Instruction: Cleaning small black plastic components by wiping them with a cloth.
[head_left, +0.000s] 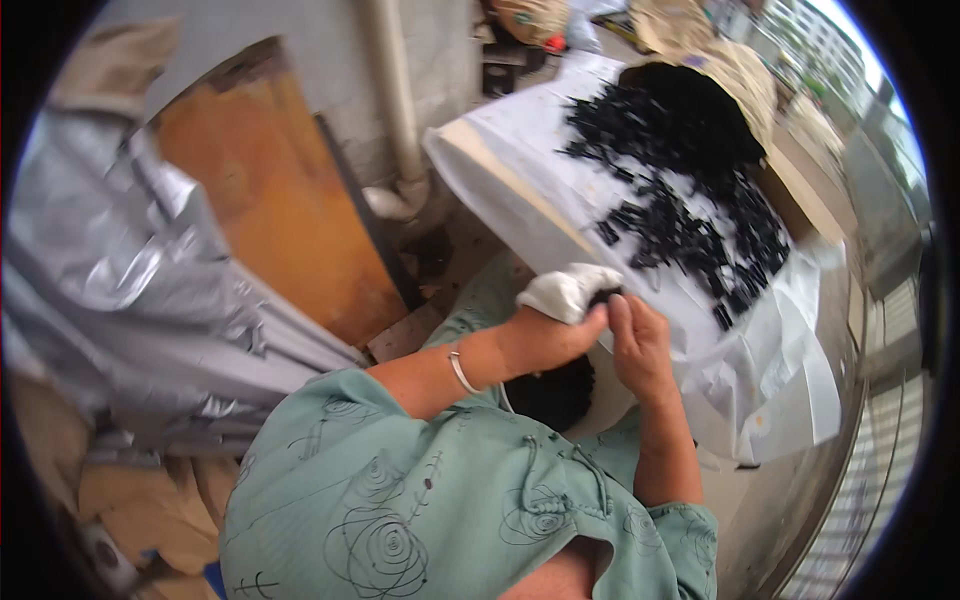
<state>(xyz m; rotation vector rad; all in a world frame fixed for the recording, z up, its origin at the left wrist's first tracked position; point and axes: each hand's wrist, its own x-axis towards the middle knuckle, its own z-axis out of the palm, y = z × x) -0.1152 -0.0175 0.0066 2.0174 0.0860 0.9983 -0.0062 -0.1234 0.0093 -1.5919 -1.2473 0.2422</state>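
Note:
My left hand (pixel 545 338), with a silver bracelet (pixel 463 372) at its wrist, is closed, and a white cloth-like covering (pixel 568 292) wraps its fingers. Between it and my right hand (pixel 642 340) is a small black piece (pixel 604 297), which the fingers of both hands grip. Its exact shape is partly hidden by the fingers. Below the hands, close to my lap, a pale bucket (pixel 608 395) holds a mass of black pieces (pixel 552 394). Ahead to the right, many loose black strips (pixel 665 225) lie scattered on a white sheet (pixel 530 125).
A larger black heap (pixel 690 110) sits at the sheet's far end, beside a tan sack (pixel 745 85). At the left stand an orange-brown board (pixel 270 200) and a silver tarp (pixel 190 310). A pale pipe (pixel 390 90) runs down the wall.

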